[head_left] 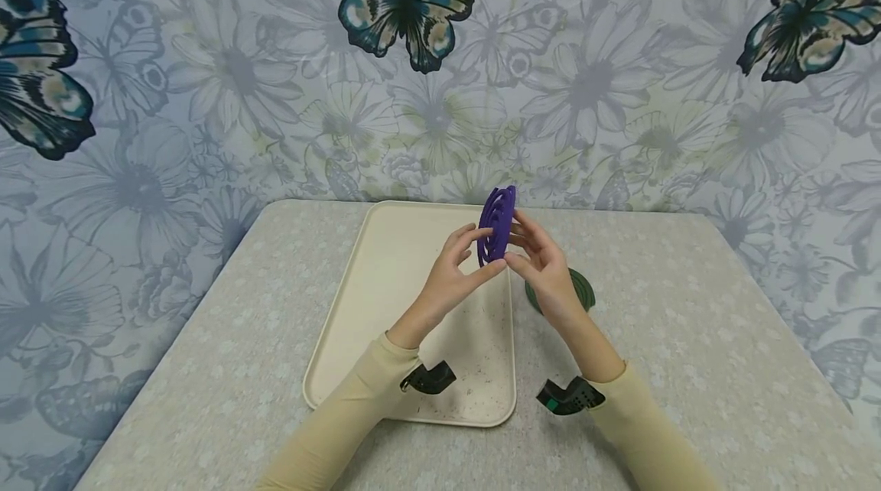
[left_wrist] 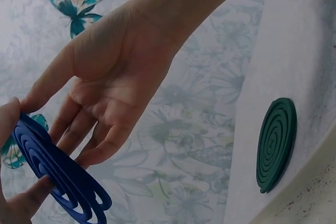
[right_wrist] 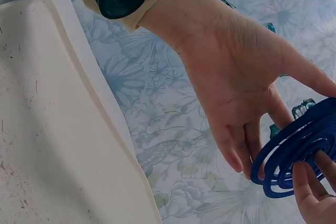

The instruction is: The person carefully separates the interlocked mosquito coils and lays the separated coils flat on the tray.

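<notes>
A purple flat spiral coil [head_left: 497, 225], bluer in the wrist views, is held up on edge above the tray's right side. My left hand [head_left: 447, 281] holds it by the fingertips, thumb at the lower edge and a finger against its face. Opposite, my right hand [head_left: 548, 271] grips the rim between thumb and fingers. Some loops of the coil [left_wrist: 58, 177] stand apart at one end in the left wrist view. Beneath the right hand, a dark green spiral coil [head_left: 583, 288] lies on the table, partly hidden by that hand; the left wrist view shows its rings.
A cream tray [head_left: 372, 277] lies left of centre, with small dark reddish crumbs toward its near right part. The light patterned table [head_left: 688, 338] meets a wall covering [head_left: 275, 108] of flowers and butterflies behind. Each wrist carries a black device [head_left: 430, 378].
</notes>
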The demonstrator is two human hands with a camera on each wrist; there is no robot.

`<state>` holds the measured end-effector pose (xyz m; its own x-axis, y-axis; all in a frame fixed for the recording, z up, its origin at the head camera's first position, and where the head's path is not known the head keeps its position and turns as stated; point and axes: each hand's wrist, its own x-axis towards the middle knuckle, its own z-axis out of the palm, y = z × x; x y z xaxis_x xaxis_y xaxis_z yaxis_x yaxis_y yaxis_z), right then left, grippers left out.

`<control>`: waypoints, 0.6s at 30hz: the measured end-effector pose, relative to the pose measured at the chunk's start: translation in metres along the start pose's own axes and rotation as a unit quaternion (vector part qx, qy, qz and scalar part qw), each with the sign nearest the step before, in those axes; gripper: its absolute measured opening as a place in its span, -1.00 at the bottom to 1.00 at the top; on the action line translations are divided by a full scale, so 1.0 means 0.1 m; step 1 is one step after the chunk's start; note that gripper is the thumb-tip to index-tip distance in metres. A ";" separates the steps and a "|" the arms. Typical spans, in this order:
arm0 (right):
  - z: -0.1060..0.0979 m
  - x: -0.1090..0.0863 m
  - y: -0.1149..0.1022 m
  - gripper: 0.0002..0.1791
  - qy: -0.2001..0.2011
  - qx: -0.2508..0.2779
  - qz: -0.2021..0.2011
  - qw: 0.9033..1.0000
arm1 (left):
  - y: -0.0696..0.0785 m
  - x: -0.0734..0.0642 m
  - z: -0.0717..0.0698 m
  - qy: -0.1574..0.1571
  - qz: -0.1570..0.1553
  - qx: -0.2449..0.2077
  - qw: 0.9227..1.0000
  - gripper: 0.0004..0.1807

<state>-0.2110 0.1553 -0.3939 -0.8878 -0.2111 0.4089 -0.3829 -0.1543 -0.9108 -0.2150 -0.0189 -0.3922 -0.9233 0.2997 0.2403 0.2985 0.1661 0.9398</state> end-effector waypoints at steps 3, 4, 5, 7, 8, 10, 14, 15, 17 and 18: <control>0.01 -0.01 0.00 -0.27 -0.014 0.007 -0.015 1.000 | -0.01 0.01 -0.02 -0.003 0.013 -0.026 1.000 -0.29; 0.01 -0.02 0.00 -0.27 -0.016 0.008 -0.018 1.000 | -0.01 0.01 -0.02 -0.008 0.015 -0.041 0.999 -0.27; 0.02 -0.02 -0.01 -0.28 -0.014 0.003 -0.016 1.000 | 0.00 0.01 -0.02 -0.013 0.015 -0.058 0.998 -0.32; 0.02 -0.02 0.00 -0.32 -0.005 -0.013 -0.010 1.000 | 0.01 0.01 -0.02 -0.021 0.009 -0.093 0.995 -0.39; 0.02 -0.02 0.00 -0.35 0.002 -0.022 -0.007 1.000 | 0.01 0.01 -0.01 -0.024 0.005 -0.109 0.994 -0.43; 0.03 -0.02 0.01 -0.40 0.021 -0.036 -0.007 0.999 | 0.02 0.00 0.01 -0.026 -0.008 -0.130 0.991 -0.48; 0.05 -0.01 0.04 -0.47 0.061 -0.022 -0.025 0.998 | 0.01 -0.02 0.06 -0.022 -0.021 -0.143 0.989 -0.52; 0.05 -0.01 0.05 -0.47 0.070 -0.018 -0.028 0.997 | 0.00 -0.02 0.07 -0.023 -0.021 -0.145 0.989 -0.52; 0.05 -0.01 0.06 -0.48 0.088 -0.013 -0.026 0.996 | 0.00 -0.04 0.09 -0.025 -0.021 -0.149 0.988 -0.52; 0.05 -0.01 0.06 -0.47 0.093 -0.012 -0.020 0.995 | 0.00 -0.04 0.09 -0.027 -0.021 -0.152 0.988 -0.52</control>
<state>-0.2114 0.1498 -0.3998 -0.9026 -0.0219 0.4299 -0.4234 -0.1351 -0.8958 -0.2087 -0.0114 -0.3952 -0.9166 0.3492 0.1949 0.1671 -0.1083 0.9800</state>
